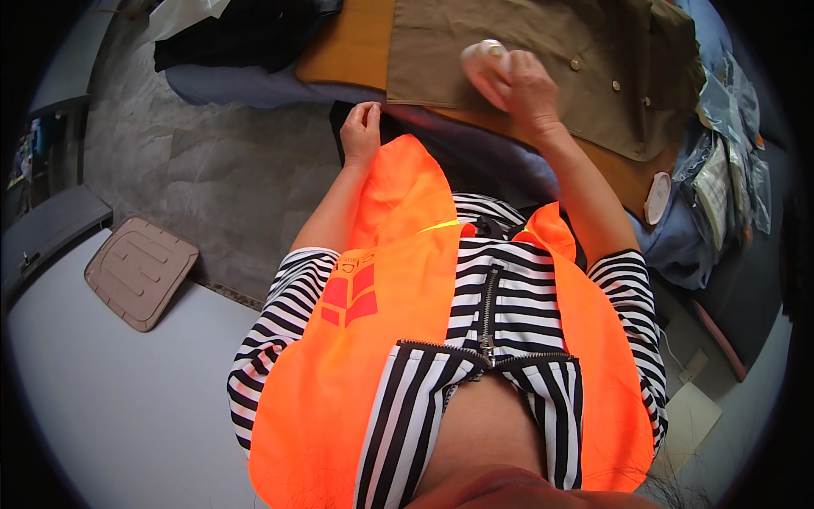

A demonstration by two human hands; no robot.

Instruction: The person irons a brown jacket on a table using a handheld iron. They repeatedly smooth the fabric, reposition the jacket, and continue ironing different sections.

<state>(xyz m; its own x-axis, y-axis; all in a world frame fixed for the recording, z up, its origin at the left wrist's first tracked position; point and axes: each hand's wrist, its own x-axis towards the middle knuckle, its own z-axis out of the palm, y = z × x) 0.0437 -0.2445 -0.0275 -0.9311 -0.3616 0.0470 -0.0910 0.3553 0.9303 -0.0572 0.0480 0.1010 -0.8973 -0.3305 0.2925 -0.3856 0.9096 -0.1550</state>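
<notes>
A brown garment [500, 21] with several round light buttons lies spread on an orange-brown cloth [339, 55] at the far side. Over its near edge, my right hand [530, 89] is closed around a small whitish object [487, 72], which is smeared and too unclear to name. My left hand [360, 136] is at the near edge of the covered surface, its fingers pinched together. Whether anything thin is between those fingertips cannot be seen. Black cloth [341, 119] hangs just behind the left hand.
Blue cloth [229, 87] drapes beneath the orange-brown one. A black garment [246, 42] lies far left, plastic-wrapped garments [725, 170] far right. A white oval object [657, 198] rests at the right edge. A beige ribbed panel [140, 271] is at left, beside the grey floor [229, 170].
</notes>
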